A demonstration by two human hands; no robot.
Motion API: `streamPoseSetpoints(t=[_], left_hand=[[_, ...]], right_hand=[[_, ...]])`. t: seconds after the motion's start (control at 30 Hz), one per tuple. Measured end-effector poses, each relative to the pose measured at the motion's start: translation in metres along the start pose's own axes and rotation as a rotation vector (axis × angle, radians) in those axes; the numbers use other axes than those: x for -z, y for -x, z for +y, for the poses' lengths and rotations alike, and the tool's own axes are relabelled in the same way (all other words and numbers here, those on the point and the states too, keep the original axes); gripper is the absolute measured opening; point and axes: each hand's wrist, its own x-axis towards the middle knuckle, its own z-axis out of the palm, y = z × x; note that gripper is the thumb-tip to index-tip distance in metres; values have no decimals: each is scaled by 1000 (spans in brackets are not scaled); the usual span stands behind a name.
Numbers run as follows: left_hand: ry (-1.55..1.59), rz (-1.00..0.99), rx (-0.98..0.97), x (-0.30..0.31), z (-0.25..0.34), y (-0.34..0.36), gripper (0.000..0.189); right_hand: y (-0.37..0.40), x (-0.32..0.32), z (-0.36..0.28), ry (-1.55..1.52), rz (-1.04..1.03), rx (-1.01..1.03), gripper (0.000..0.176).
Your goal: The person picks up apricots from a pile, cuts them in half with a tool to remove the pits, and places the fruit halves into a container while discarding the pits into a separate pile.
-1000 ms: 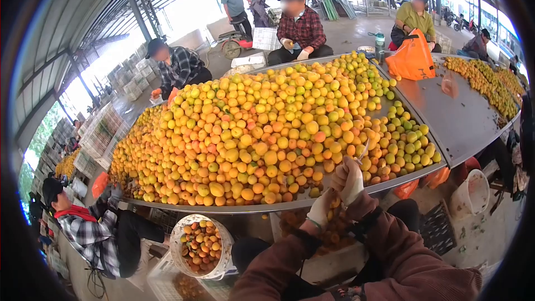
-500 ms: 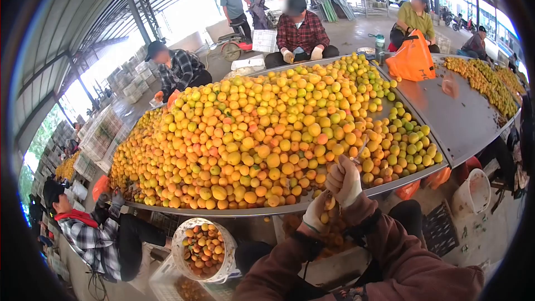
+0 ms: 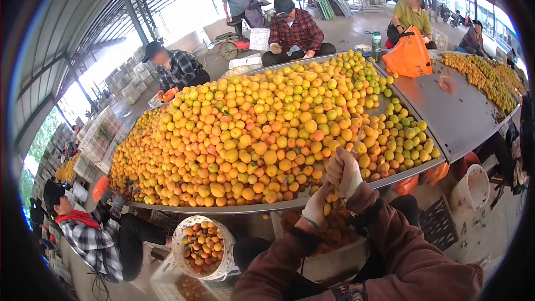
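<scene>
My right hand (image 3: 344, 173), in a pale glove, is closed in a fist around a thin blade-like tool (image 3: 358, 137) that points up over the fruit. Just below and left of it, my left hand (image 3: 316, 207), also gloved, has its fingers curled round an apricot (image 3: 332, 195), largely hidden by the hand. Both hands meet at the near edge of a metal table (image 3: 267, 207) heaped with yellow-orange apricots (image 3: 239, 139). Greener ones (image 3: 409, 139) lie at the heap's right end. Under my hands, a crate (image 3: 334, 262) holds more fruit, partly covered by my arms.
A white bucket (image 3: 177, 245) of apricots stands left of my knees. An orange bag (image 3: 409, 56) and a green bottle (image 3: 376, 44) are at the table's far right. Several people sit around the table. Another white bucket (image 3: 478, 187) stands at right.
My two hands stay together and have shifted slightly upward in view. Across the table, the person in red plaid has bent the head down and moved a hand leftward.
</scene>
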Motion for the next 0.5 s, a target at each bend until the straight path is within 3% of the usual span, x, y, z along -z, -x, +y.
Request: streamPoseSetpoints(t=[0.07, 0.2, 0.3, 0.37, 0.5], left_hand=[[1063, 2, 535, 0, 9, -4, 28], [766, 70, 452, -2, 37, 0, 33], [876, -55, 393, 6, 27, 5, 27], [1254, -121, 544, 8, 38, 4, 32], [1351, -160, 457, 7, 41, 4, 31]], right_hand=[[1, -8, 0, 181, -22, -6, 38], [4, -13, 2, 296, -69, 47, 37], [5, -18, -1, 240, -68, 21, 36], [11, -26, -3, 255, -45, 32, 36], [16, -30, -7, 156, -140, 52, 32]])
